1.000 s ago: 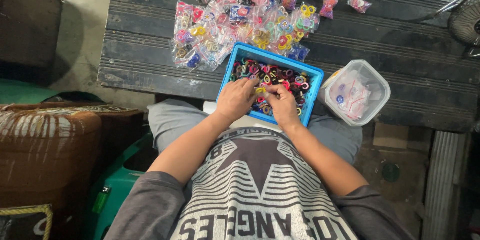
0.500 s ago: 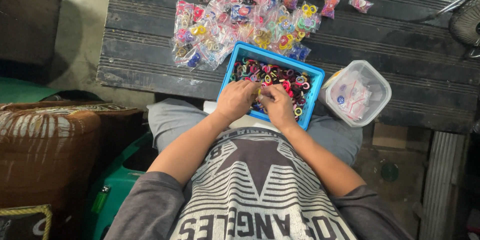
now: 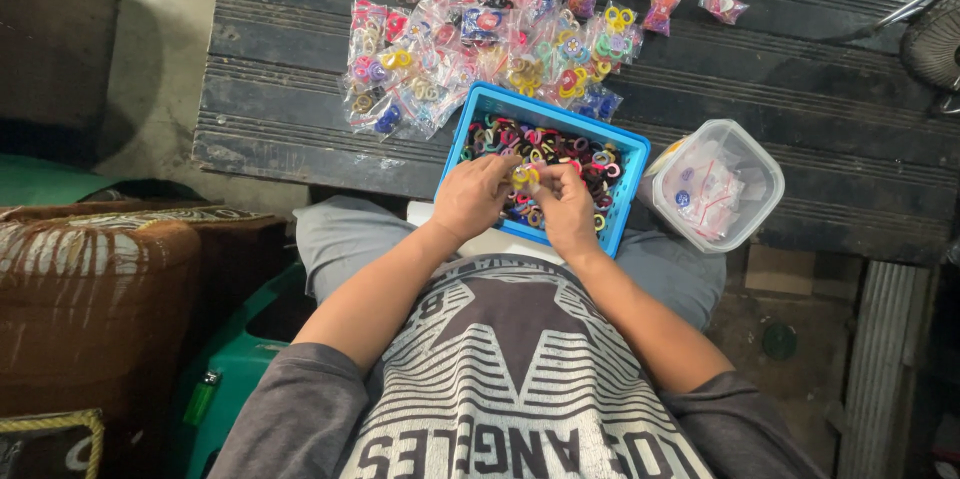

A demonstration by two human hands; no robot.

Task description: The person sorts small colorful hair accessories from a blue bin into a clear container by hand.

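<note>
Pinching one small yellow elastic ring [image 3: 521,177] together, left hand [image 3: 472,197] and right hand [image 3: 567,209] hover over the blue plastic basket [image 3: 620,204] of coloured rings.

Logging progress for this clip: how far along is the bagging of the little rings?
Done: a heap of filled clear packets lies on the dark bench. In hand: the left hand and right hand meet over the blue basket, pinching yellow rings. Left: many loose rings in the basket; the clear tub holds what look like empty packets.
</note>
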